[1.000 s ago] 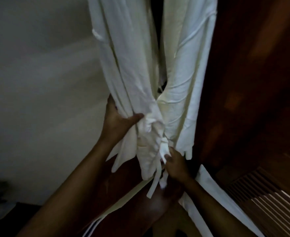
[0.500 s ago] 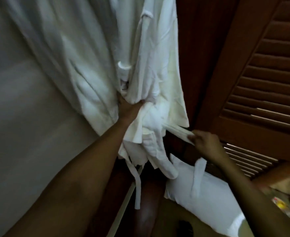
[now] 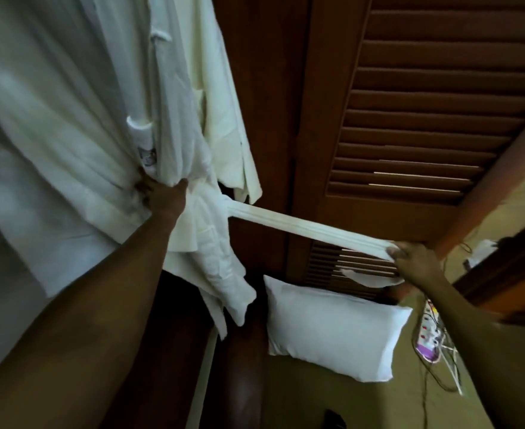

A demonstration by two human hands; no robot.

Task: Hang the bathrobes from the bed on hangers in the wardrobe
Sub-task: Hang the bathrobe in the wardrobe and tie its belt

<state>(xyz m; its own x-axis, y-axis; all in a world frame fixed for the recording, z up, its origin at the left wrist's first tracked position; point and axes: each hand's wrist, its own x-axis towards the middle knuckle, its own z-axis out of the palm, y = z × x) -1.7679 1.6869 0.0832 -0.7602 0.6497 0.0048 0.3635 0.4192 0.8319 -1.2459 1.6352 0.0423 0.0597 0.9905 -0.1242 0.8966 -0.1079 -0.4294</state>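
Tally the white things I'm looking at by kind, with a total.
Bathrobes: 2, one bunched in the left hand, one behind
Belt pulled by the right hand: 1
Pillow: 1
Total: 4

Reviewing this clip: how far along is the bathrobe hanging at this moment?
Done: two white bathrobes already hang inside the wardrobe; the hangers themselves are out of frame. In hand: the left hand bunches the front robe at its waist while the right hand pulls its belt taut, apparently tying it. Left: finish the belt. Whether more robes wait on the bed cannot be seen.
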